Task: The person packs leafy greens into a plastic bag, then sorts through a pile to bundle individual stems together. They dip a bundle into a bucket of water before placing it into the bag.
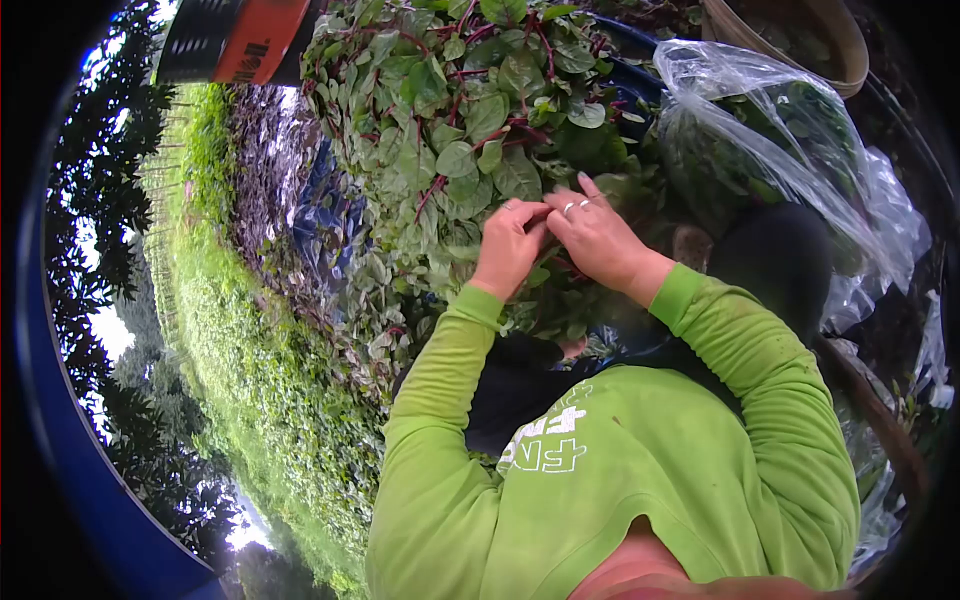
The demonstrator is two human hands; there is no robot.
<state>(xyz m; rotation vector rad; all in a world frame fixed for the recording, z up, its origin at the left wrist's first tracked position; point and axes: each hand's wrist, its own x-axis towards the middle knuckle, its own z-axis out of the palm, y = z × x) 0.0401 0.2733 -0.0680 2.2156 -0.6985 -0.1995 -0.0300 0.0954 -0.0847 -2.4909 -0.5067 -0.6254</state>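
Observation:
A big heap of leafy greens with dark red stems (455,160) lies in front of me. My left hand (508,245) is over its near part, thumb and fingers pinched together, with a ring on one finger. My right hand (592,235), wearing rings, meets it fingertip to fingertip; its thumb side is pinched while one finger sticks up. Whatever is between the fingertips is too small to make out. Leaves lie around and beneath both hands.
A clear plastic bag (770,150) with greens inside is at the right, a tan basket rim (850,60) behind it. A black and red drum (262,40) stands at the upper left. Blue sheeting (325,205) and green plants (270,350) are on the left.

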